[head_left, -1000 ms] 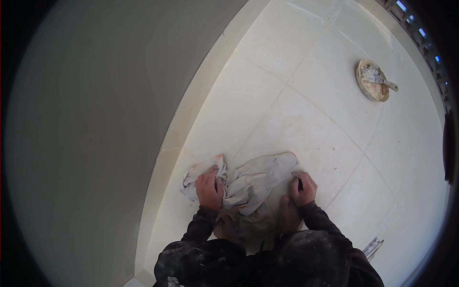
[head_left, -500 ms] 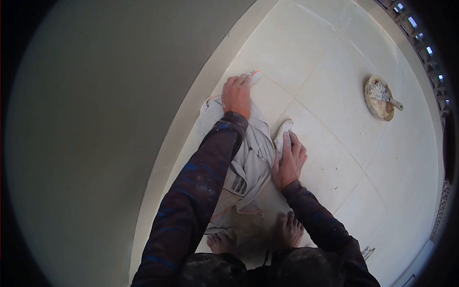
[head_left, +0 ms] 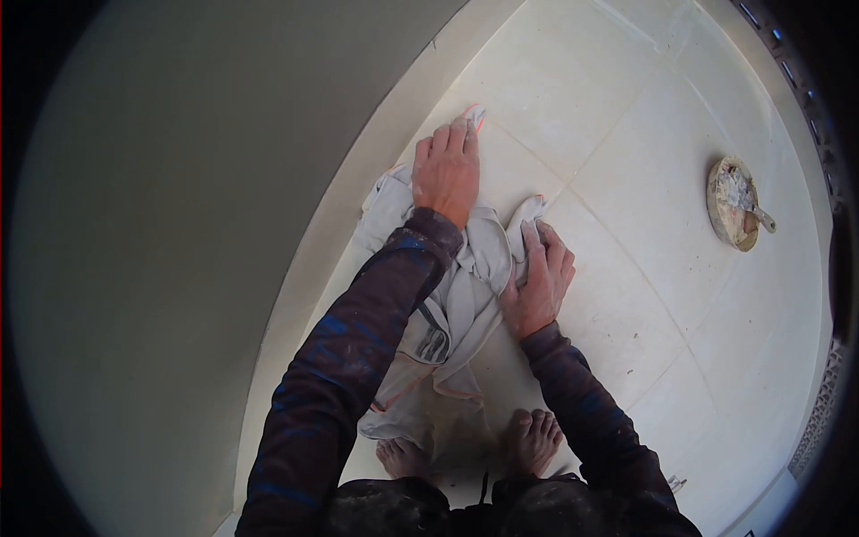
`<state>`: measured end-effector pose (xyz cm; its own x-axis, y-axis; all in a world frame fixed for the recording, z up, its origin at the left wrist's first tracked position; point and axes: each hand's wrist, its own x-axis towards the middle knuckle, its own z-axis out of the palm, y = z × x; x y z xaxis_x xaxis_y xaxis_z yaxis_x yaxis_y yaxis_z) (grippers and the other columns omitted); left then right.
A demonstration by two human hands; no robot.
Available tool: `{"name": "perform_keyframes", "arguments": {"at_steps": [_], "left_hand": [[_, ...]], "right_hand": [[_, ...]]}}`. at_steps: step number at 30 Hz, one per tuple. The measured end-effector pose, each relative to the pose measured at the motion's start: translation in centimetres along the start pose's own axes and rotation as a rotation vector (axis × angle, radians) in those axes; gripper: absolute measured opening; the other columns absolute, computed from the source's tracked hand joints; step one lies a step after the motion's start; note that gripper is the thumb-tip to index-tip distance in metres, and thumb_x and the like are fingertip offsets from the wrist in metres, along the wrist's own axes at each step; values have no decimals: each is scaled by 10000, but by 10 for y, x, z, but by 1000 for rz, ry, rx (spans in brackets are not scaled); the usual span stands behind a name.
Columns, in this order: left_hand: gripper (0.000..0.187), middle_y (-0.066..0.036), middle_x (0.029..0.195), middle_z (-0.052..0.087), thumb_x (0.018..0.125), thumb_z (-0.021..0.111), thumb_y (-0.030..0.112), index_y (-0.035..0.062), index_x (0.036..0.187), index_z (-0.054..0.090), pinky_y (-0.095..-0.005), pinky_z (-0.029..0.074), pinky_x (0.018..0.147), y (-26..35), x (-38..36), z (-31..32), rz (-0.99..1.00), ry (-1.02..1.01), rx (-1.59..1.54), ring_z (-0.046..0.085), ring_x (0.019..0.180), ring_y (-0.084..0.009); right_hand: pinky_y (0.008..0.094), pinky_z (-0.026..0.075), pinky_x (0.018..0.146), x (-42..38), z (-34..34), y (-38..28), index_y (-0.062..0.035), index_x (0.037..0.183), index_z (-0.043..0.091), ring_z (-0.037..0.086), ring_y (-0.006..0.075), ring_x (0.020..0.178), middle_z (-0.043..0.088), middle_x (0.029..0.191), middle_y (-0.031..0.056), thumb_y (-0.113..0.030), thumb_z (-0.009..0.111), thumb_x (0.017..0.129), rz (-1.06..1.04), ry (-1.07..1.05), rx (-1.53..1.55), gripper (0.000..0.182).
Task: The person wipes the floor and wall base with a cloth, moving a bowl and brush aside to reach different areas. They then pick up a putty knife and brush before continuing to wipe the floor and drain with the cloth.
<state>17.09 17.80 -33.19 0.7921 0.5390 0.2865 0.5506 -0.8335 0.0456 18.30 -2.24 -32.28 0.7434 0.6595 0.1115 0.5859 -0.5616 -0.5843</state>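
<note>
A pale grey cloth (head_left: 488,255) with orange edging lies bunched on the tiled floor, and a dark printed patch shows on it. My left hand (head_left: 446,174) presses on its far part near the wall, fingers curled over it; a small orange-edged tip sticks out beyond them. To the right and closer to me, my right hand (head_left: 541,282) grips another fold between thumb and fingers, with a corner of cloth poking out ahead. Both hands look dusty. The cloth under each palm is hidden.
A green-grey wall (head_left: 179,224) with a pale skirting (head_left: 344,192) runs along the left. At the right stands a round, plaster-caked pan (head_left: 718,201) holding a putty knife (head_left: 761,217). My bare feet (head_left: 534,443) are close behind the cloth. Perforated blocks (head_left: 801,98) edge the far right.
Both hands have slid slightly forward and toward the wall with the cloth, which is now more crumpled between them. The view has shifted a little, so the pan appears farther right and lower.
</note>
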Motion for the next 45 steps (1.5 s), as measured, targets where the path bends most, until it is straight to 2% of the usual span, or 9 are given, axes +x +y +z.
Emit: {"name": "perform_keyframes", "arguments": {"at_steps": [6, 8, 11, 20, 27, 31, 33, 40, 45], "left_hand": [[483, -56, 1325, 536, 880, 554, 155, -1, 1337, 552, -370, 389, 976, 2, -1, 2, 71, -20, 209, 479, 1200, -204], [500, -47, 1265, 547, 847, 588, 215, -5, 1296, 575, -362, 374, 943, 0, 9, 5, -99, -75, 231, 482, 1144, -199], [495, -36, 1202, 550, 819, 610, 258, 14, 1250, 603, -361, 361, 916, -3, 21, 7, -128, -103, 243, 481, 1095, -197], [357, -24, 1133, 570, 861, 553, 163, 55, 1194, 624, -343, 374, 910, -22, 9, -8, 32, -182, 415, 494, 1079, -200], [539, -52, 1155, 561, 806, 613, 229, 7, 1297, 579, -404, 404, 927, -28, -27, -30, -69, -309, 287, 501, 1095, -241], [434, -35, 1146, 558, 812, 601, 206, 29, 1207, 628, -365, 388, 915, -24, -6, -11, -50, -181, 268, 489, 1078, -215], [527, -59, 1154, 564, 806, 615, 214, 12, 1291, 580, -384, 409, 927, -24, 19, -1, 15, -168, 190, 506, 1094, -248], [526, -79, 1154, 573, 804, 616, 196, 8, 1294, 576, -363, 425, 923, -31, -21, -20, -65, -199, 185, 519, 1089, -253], [522, -103, 1167, 571, 830, 622, 238, 16, 1299, 571, -415, 457, 945, -27, -3, -14, -121, -189, 61, 536, 1098, -298]], "right_hand": [[453, 349, 995, 0, -1, 2, -104, 1340, 552, 440, 336, 1226, 478, 1387, 108, -92, 699, 757, -2, -18, 11, 602], [452, 349, 995, -2, -1, 1, -103, 1338, 552, 441, 335, 1226, 478, 1387, 108, -91, 700, 756, -3, -22, 18, 601], [454, 347, 999, -2, -1, 2, -106, 1340, 550, 441, 337, 1224, 479, 1383, 109, -87, 703, 754, 1, -17, 20, 607], [452, 353, 1004, -2, -4, 5, -112, 1334, 558, 449, 332, 1219, 486, 1375, 112, -107, 726, 759, -14, -7, 62, 599], [446, 360, 996, 2, -1, 7, -120, 1303, 581, 461, 319, 1208, 501, 1365, 104, -120, 725, 761, 10, -11, 79, 562], [439, 362, 994, 1, -1, 1, -121, 1289, 588, 463, 309, 1209, 504, 1359, 98, -115, 728, 752, 41, -55, 46, 555], [439, 361, 994, 3, -1, 2, -120, 1289, 588, 462, 308, 1209, 505, 1354, 94, -113, 729, 749, 13, -44, 45, 558], [437, 361, 989, 1, 0, 5, -126, 1286, 589, 463, 305, 1207, 510, 1343, 79, -111, 730, 743, -10, -23, 64, 561], [435, 362, 991, 1, -2, 0, -121, 1277, 594, 472, 311, 1205, 517, 1335, 89, -79, 726, 733, 24, -39, 64, 561]]}}
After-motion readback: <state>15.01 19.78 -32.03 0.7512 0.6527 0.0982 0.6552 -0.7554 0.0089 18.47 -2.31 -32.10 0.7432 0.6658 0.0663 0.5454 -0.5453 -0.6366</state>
